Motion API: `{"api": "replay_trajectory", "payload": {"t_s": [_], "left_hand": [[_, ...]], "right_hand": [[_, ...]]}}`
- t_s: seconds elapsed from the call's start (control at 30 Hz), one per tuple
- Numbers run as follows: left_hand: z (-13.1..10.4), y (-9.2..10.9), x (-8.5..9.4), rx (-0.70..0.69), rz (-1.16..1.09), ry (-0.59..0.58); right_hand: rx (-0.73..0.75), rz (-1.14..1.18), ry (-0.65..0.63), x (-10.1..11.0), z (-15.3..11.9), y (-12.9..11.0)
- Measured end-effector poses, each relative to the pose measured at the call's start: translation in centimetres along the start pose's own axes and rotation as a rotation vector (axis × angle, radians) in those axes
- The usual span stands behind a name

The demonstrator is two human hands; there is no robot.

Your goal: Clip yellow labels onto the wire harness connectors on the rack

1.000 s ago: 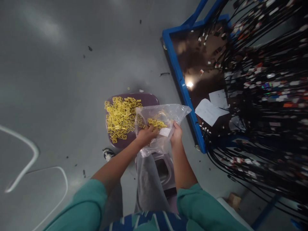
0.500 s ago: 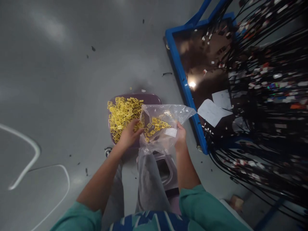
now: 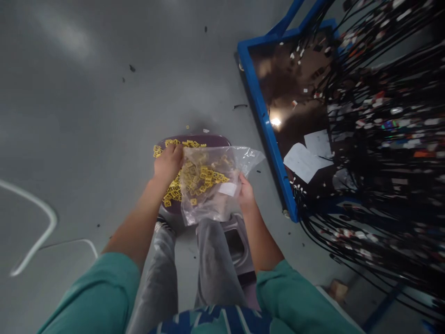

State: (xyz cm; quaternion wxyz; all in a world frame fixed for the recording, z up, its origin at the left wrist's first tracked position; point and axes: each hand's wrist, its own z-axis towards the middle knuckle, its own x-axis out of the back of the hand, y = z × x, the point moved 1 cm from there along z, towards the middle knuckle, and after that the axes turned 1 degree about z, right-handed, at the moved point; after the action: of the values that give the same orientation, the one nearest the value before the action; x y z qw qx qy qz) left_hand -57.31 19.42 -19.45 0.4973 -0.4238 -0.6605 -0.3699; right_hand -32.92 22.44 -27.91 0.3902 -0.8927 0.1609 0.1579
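A clear plastic bag (image 3: 212, 211) with yellow plastic pieces (image 3: 205, 178) and a white label (image 3: 227, 189) hangs between my hands. My left hand (image 3: 169, 162) has its fingers closed at the bag's upper left edge, over a purple stool (image 3: 222, 140). More loose yellow pieces (image 3: 172, 192) are heaped on the stool seat, partly covered by the bag and my left hand. On the other side, my right hand (image 3: 246, 191) grips the bag's right edge with the thumb on top.
A blue-framed cart (image 3: 259, 93) stands at the right, with papers (image 3: 304, 162) on its brown base and dense black cables (image 3: 382, 125) hanging over it. Small scraps lie on the grey floor (image 3: 97, 116). Another stool (image 3: 239, 246) is beside my right leg.
My left hand has moved left and up from the bag's mouth area to its upper left edge. The bag and my right hand have shifted left, covering more of the heap.
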Motion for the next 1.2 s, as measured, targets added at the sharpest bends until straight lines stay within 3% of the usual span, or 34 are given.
{"api": "replay_trajectory", "payload": {"t_s": [0.27, 0.33, 0.43, 0.53, 0.7, 0.9, 1.2], "left_hand": [[-0.4, 0.2, 0.9, 0.021, -0.028, 0.005], [-0.5, 0.1, 0.9, 0.020, -0.026, 0.019], [-0.5, 0.0, 0.7, 0.023, -0.016, 0.037], [-0.5, -0.1, 0.3, 0.020, -0.024, 0.050], [-0.7, -0.3, -0.2, 0.011, -0.049, 0.037], [-1.7, -0.6, -0.2, 0.012, -0.100, 0.043], [-2.9, -2.0, -0.8, 0.018, -0.252, 0.238]], "right_hand": [[0.113, -0.118, 0.216, -0.4, -0.6, -1.3], [0.040, -0.158, 0.182, -0.1, -1.1, -2.2], [-0.136, -0.214, -0.004, 0.3, -2.1, -3.7], [-0.157, -0.206, -0.150, 0.5, -2.9, -5.0], [-0.068, -0.224, -0.074, 1.1, -2.6, -5.1], [-0.100, -0.285, -0.062, 2.0, -2.0, -4.5], [-0.198, -0.357, -0.148, 3.4, -2.8, -4.5]]}}
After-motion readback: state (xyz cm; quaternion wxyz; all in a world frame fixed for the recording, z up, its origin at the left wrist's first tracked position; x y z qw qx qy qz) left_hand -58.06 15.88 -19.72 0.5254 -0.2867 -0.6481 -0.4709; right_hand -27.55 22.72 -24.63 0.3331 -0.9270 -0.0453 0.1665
